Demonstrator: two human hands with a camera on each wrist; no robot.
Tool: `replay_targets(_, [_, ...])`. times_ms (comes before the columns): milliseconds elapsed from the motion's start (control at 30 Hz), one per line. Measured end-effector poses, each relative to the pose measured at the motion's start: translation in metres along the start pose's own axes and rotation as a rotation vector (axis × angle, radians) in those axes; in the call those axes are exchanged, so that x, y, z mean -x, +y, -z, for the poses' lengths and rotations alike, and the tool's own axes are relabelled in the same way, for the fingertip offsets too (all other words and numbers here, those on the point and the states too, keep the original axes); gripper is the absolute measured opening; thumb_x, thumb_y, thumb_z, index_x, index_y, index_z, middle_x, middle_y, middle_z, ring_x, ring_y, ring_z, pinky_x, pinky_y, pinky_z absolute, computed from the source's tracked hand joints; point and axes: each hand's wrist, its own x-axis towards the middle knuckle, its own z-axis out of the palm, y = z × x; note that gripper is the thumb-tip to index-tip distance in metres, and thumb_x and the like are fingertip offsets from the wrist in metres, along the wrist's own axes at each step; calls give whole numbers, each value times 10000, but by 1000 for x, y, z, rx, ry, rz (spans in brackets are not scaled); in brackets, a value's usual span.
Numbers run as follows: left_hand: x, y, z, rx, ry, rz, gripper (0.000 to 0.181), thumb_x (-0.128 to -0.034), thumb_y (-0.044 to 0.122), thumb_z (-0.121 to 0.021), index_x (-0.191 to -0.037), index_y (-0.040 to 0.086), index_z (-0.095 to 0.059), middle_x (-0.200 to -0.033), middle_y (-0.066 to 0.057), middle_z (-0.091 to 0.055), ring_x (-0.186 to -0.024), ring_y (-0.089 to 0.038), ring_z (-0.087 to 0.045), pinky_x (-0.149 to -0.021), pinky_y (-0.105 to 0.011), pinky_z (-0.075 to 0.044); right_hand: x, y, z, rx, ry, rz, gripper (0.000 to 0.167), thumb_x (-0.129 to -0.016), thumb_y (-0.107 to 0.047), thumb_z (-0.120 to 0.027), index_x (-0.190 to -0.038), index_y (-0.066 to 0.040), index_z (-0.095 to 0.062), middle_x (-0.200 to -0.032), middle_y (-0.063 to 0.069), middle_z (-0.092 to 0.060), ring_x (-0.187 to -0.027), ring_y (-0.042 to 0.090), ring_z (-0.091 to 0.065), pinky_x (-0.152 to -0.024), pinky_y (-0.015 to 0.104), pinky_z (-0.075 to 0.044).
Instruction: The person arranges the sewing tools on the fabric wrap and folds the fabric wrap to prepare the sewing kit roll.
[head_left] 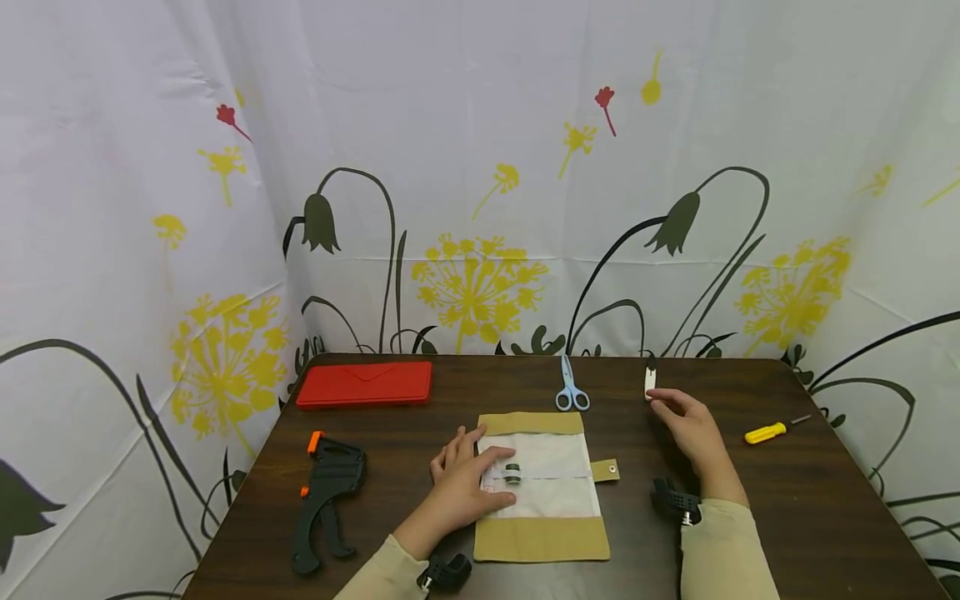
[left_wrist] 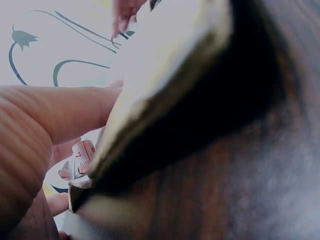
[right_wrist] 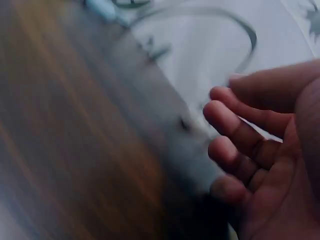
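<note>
An unrolled tan fabric pouch (head_left: 542, 542) with a white lining lies in the middle of the table. My left hand (head_left: 463, 483) rests on its left part, thumb and fingers spread over the edge. Beside the thumb, a small dark green item (head_left: 512, 474) sits under a strap on the lining. A rolled measuring tape (left_wrist: 83, 155) with red numbers shows by my left fingers in the left wrist view. At the back right, my right hand (head_left: 690, 429) has its fingertips at the near end of a slim white item (head_left: 650, 383) with a black tip; the right wrist view is blurred there.
Light blue scissors (head_left: 569, 387) lie behind the pouch. A red case (head_left: 365, 384) is at the back left, with a black clamp (head_left: 330, 496) with orange tips in front of it. A yellow-handled screwdriver (head_left: 767, 433) lies far right. A patterned curtain (head_left: 465, 108) hangs behind the table.
</note>
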Motion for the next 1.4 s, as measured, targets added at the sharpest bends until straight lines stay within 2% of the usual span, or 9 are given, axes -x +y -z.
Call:
replay_targets(133, [1, 0, -1, 1, 0, 2, 604, -833, 394, -947, -1391, 339, -723, -1776, -177, -261, -1666, -514, -43, -1168, -776, -34, -1, 9, 7, 126, 9, 71, 459, -1113, -226, -642, -1517, -14, -592, -1603, 267, -487, -1472, 473, -444, -1206, 652, -336])
replay_targets(333, [2, 1, 0, 7, 3, -6, 602, -829, 385, -949, -1384, 336, -724, -1774, -182, -263, -1664, -516, -48, -1164, -785, -35, -4, 11, -1, 214, -33, 168, 494, -1092, -193, -671, -1537, -2, -572, -1606, 267, -508, -1399, 489, -470, -1162, 681, -343])
replay_targets(567, [-1, 3, 1, 6, 1, -5, 596, -842, 385, -940, -1393, 320, -722, -1775, -176, -264, -1666, -514, -45, -1167, -788, -30, -4, 5, 1, 258, 115, 92, 444, -1069, -154, -686, -1477, 5, -616, -1392, 298, -612, -1289, 477, -515, -1084, 612, -393])
replay_targets(767, [-2, 1, 0, -4, 2, 6, 593, -845, 388, -938, -1393, 326, -720, -1777, -165, -266, -1667, -511, -46, -1167, -777, -20, -4, 8, 4, 270, 230, -1, 559, -1023, -136, -735, -1513, 50, -540, -1121, 248, -709, -993, 358, -631, -827, 387, -477])
replay_targets(867, [-2, 1, 0, -4, -1, 8, 594, -843, 383, -941, -1391, 327, -720, -1777, -166, -266, -1666, -512, -44, -1165, -775, -20, -2, 9, 4, 303, 272, -32, 509, -997, -138, -761, -1437, 70, -612, -1041, 238, -672, -945, 367, -594, -791, 393, -446])
replay_targets(1033, [-2, 1, 0, -6, -8, 20, 597, -845, 393, -940, -1395, 328, -718, -1781, -161, -257, -1669, -502, -34, -1169, -766, -13, 1, 8, 1, 335, 336, -56, 357, -974, -117, -758, -1265, 88, -730, -1119, 319, -601, -1125, 509, -510, -933, 581, -395])
replay_targets(1133, [-2, 2, 0, -2, -5, 15, 595, -842, 384, -943, -1391, 320, -721, -1777, -173, -261, -1666, -512, -36, -1166, -774, -17, 2, 7, 1, 332, 348, -65, 333, -978, -117, -743, -1240, 89, -740, -1192, 358, -603, -1194, 540, -481, -988, 625, -361])
replay_targets(1267, [-1, 3, 1, 4, 0, 6, 587, -838, 377, -945, -1379, 318, -726, -1770, -184, -272, -1661, -522, -44, -1167, -782, -20, 0, 7, 1, 302, 320, -100, 354, -1036, -191, -695, -1276, 68, -703, -1194, 314, -662, -1119, 477, -557, -908, 526, -422])
replay_targets(1400, [0, 4, 1, -2, 3, 0, 585, -839, 386, -944, -1379, 329, -727, -1769, -183, -274, -1662, -526, -46, -1168, -784, -22, -3, 7, 2, 151, 314, -164, 398, -1076, -308, -675, -1323, 2, -646, -1127, 185, -680, -952, 294, -620, -774, 352, -473])
